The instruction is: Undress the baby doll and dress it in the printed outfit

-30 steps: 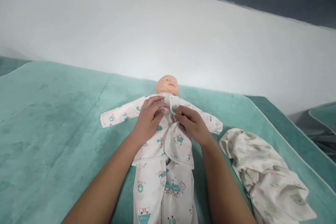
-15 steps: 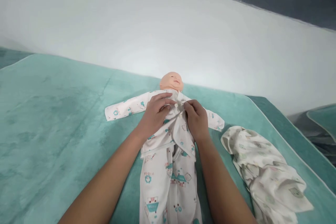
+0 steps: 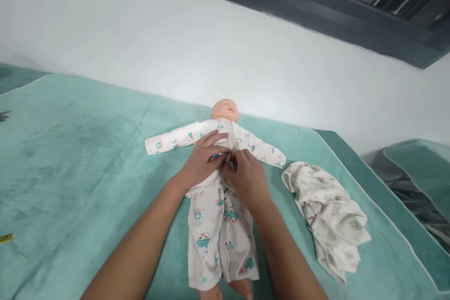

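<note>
A baby doll (image 3: 225,109) lies on its back, dressed in a white printed baby shirt (image 3: 176,138) and matching pants (image 3: 204,243), with its bare feet showing at the bottom. Both sleeves stretch out to the sides. On the shirt's front, my left hand (image 3: 206,159) pinches the fabric by the front opening with thumb and forefinger, its other fingers stretched over the chest. My right hand (image 3: 248,178) is closed on the opposite front edge, against my left fingertips. A small fastener shows on the chest above them; whatever lies between the fingertips is hidden.
To the right of the doll lies a crumpled white printed cloth (image 3: 326,211). Everything rests on a green padded mat (image 3: 87,173) against a white wall (image 3: 176,42). A small yellow label (image 3: 6,238) shows at the left edge.
Both hands have moved down the shirt front from the upper chest toward the belly. The upper front now lies together. My view has shifted, bringing the doll's feet into sight.
</note>
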`<state>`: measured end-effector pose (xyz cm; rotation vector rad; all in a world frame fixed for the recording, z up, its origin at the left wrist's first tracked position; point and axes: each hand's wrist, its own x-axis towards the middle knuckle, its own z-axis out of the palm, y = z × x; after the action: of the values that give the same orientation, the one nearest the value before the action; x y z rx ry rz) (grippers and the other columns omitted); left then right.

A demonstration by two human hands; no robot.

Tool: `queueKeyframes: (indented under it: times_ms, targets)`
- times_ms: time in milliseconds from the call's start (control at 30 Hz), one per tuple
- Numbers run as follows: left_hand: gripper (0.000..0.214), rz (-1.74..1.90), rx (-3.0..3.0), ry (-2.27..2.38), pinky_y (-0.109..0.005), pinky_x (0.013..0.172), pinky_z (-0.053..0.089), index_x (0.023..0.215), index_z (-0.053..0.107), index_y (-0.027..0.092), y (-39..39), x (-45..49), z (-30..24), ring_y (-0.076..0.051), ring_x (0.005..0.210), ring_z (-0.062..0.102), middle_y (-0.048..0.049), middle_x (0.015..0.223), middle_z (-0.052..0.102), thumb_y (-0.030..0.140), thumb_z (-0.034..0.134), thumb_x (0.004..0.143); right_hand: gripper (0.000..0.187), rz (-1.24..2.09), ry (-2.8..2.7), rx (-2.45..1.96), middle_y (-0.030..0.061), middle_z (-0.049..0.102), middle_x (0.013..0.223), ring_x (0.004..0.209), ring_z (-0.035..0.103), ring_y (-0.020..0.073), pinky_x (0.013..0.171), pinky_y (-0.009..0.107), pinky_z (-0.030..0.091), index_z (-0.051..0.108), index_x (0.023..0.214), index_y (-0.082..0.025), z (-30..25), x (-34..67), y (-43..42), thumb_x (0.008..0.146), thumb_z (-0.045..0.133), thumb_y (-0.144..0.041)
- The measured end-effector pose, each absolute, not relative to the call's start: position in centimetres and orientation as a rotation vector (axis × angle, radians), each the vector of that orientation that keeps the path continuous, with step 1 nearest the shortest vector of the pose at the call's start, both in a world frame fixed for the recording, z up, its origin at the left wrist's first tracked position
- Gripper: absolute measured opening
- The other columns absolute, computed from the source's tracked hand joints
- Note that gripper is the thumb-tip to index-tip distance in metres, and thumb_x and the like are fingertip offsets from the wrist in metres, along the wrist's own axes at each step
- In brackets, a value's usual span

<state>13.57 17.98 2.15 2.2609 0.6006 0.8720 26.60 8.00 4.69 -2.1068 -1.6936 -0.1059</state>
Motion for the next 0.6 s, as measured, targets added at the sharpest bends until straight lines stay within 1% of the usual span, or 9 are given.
queueKeyframes:
  times_ms: [100, 233, 333, 433, 533, 600]
  targets:
    - [0.025, 0.890, 2.252, 0.604, -0.050, 0.120, 0.026, 0.100, 0.072, 0.028, 17.9, 13.5, 2.0, -0.024, 0.145, 0.029, 0.0011, 0.146, 0.050, 0.022, 0.051, 0.089, 0.010, -0.090, -1.670, -2.037, 0.0051, 0.060, 0.083, 0.077, 0.056, 0.0199, 0.067, 0.030, 0.037, 0.058, 0.081, -0.020, 4.4, 26.5, 7.7, 0.087, 0.051, -0.025]
    - [0.018, 0.925, 2.199, 0.623, -0.050, 0.120, 0.027, 0.095, 0.072, 0.027, 18.0, 13.7, 1.9, -0.025, 0.144, 0.031, 0.0004, 0.144, 0.053, 0.028, 0.055, 0.088, 0.013, 0.102, -1.592, -1.843, 0.0022, 0.060, 0.081, 0.071, 0.055, 0.0156, 0.068, 0.028, 0.041, 0.060, 0.082, -0.021, 4.3, 26.9, 6.3, 0.088, 0.049, -0.024]
    - [0.020, 0.947, 2.190, 0.612, -0.050, 0.121, 0.025, 0.094, 0.073, 0.027, 18.0, 13.8, 1.8, -0.024, 0.144, 0.032, 0.0009, 0.143, 0.054, 0.023, 0.055, 0.087, 0.012, 0.139, -1.530, -1.789, 0.0008, 0.060, 0.077, 0.068, 0.053, 0.0145, 0.066, 0.027, 0.041, 0.060, 0.080, -0.020, 4.1, 27.5, 5.7, 0.086, 0.052, -0.027]
    - [0.025, 0.950, 2.208, 0.621, -0.051, 0.120, 0.025, 0.092, 0.074, 0.028, 18.0, 14.0, 1.8, -0.025, 0.144, 0.031, 0.0015, 0.142, 0.054, 0.019, 0.052, 0.087, 0.015, 0.107, -1.483, -1.803, 0.0016, 0.061, 0.078, 0.070, 0.053, 0.0153, 0.067, 0.028, 0.041, 0.063, 0.081, -0.020, 4.0, 27.9, 6.5, 0.085, 0.052, -0.030]
    - [0.030, 0.912, 2.235, 0.637, -0.051, 0.120, 0.024, 0.084, 0.074, 0.027, 17.7, 14.2, 1.9, -0.025, 0.144, 0.030, 0.0030, 0.143, 0.053, 0.013, 0.048, 0.084, 0.017, 0.107, -1.420, -1.827, 0.0022, 0.062, 0.077, 0.070, 0.053, 0.0159, 0.068, 0.029, 0.041, 0.064, 0.079, -0.019, 3.9, 28.3, 8.2, 0.082, 0.053, -0.031]
    - [0.031, 0.916, 2.259, 0.623, -0.051, 0.120, 0.023, 0.078, 0.072, 0.025, 17.3, 14.4, 1.9, -0.025, 0.145, 0.028, 0.0036, 0.143, 0.052, 0.010, 0.046, 0.083, 0.017, 0.203, -1.278, -1.807, 0.0014, 0.062, 0.076, 0.068, 0.052, 0.0152, 0.068, 0.029, 0.042, 0.064, 0.079, -0.018, 3.7, 28.6, 9.3, 0.078, 0.057, -0.034]
